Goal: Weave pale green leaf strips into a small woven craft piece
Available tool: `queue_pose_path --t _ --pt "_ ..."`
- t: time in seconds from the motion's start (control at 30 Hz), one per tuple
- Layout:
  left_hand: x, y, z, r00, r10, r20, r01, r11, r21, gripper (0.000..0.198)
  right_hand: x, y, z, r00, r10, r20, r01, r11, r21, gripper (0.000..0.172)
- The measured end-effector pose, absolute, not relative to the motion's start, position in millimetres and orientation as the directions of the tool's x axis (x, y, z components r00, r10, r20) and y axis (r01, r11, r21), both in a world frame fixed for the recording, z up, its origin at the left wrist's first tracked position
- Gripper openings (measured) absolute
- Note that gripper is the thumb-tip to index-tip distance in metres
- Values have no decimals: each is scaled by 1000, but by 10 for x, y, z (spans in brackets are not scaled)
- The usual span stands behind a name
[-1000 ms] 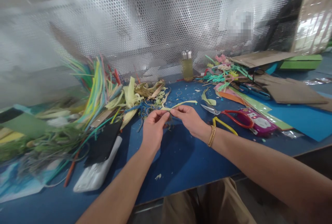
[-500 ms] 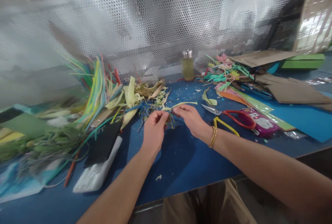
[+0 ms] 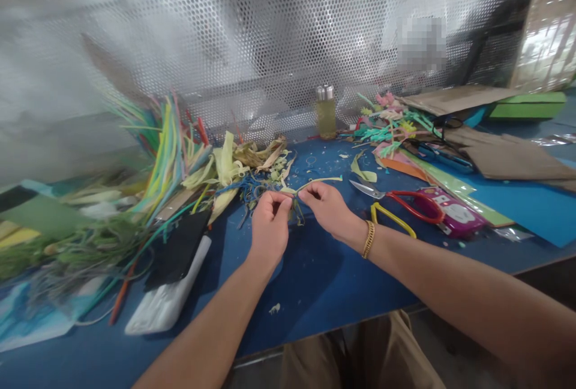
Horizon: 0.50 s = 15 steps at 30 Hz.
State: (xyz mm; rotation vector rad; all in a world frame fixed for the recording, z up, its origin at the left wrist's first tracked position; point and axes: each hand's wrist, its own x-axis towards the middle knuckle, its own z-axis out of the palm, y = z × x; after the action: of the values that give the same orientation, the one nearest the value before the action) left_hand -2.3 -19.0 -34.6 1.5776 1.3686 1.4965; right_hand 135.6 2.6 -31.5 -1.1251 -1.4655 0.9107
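Note:
Over the middle of the blue table my left hand (image 3: 272,221) pinches a thin pale-green strip, which looks like corn husk. My right hand (image 3: 326,206), with a gold bracelet at the wrist, pinches the same husk strip (image 3: 330,179) close beside the left fingertips. One end of it sticks out to the right above my right hand. Small greenish pieces hang below the fingers; their kind is too small to tell. Right of my hands lie scissors (image 3: 396,197) with red and yellow handles, their blades pointing left. A curled piece of husk (image 3: 362,170) rests just behind the blades.
Corn husks (image 3: 229,164) and colourful pipe cleaners (image 3: 168,155) are heaped at the left. A black phone (image 3: 180,251) lies on a white packet (image 3: 168,311). At the back stands a bottle (image 3: 326,116); right are a purple packet (image 3: 450,215) and cardboard (image 3: 517,155).
My two hands have drawn slightly closer together at the fingertips. The husk strip stays pinched between them, and the things on the table keep their places.

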Motion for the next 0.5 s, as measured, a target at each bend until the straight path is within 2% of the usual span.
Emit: queue_pose_path --t 0.13,0.37,0.5 --pt "-35 -196 -339 -140 915 378 381 -302 874 10 1332 2 -286 -55 946 321 277 323 -905 17" --pt "-8 -251 -254 -175 941 290 346 -217 913 10 1293 -56 -277 -63 908 415 282 415 -865 18" --pt "-90 -189 -262 -277 925 260 280 -181 943 10 1402 46 -282 67 932 356 295 322 -899 19"
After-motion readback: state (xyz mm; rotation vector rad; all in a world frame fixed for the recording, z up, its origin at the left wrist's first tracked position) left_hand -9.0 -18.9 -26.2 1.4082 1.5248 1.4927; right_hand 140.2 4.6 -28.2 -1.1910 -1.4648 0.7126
